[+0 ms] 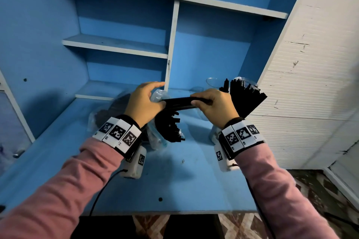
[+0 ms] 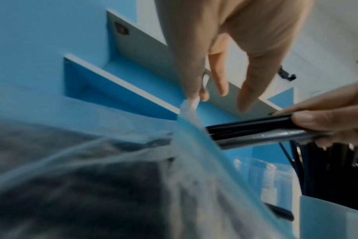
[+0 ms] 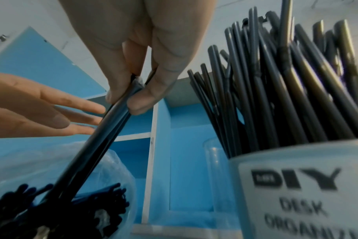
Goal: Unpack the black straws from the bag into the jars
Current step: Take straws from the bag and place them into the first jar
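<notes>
My right hand (image 1: 211, 103) pinches a small bundle of straws (image 1: 179, 103) between thumb and fingers (image 3: 145, 97), holding it level above the blue table (image 1: 174, 180). I cannot count the straws in the bundle; they overlap. My left hand (image 1: 144, 101) pinches the clear bag (image 2: 194, 145) by its edge between thumb and forefinger, the other fingers (image 2: 249, 90) hanging straight and loose. The bundle's far end reaches to the bag's mouth at nine o'clock of my right hand.

Below the bundle, at six o'clock, more straws fan out of the bag (image 1: 171, 128), which lies crumpled on the table under my left wrist. At three o'clock of my right hand stands a jar (image 3: 296, 186) crowded with straws (image 1: 244, 97), its label reading DIY DESK. A second clear jar (image 1: 213, 83) stands just behind my right hand, at twelve o'clock. That makes two jars and one bag in view. Blue shelves (image 1: 116, 44) rise behind everything, and a white slatted wall (image 1: 310, 64) closes the right side.
</notes>
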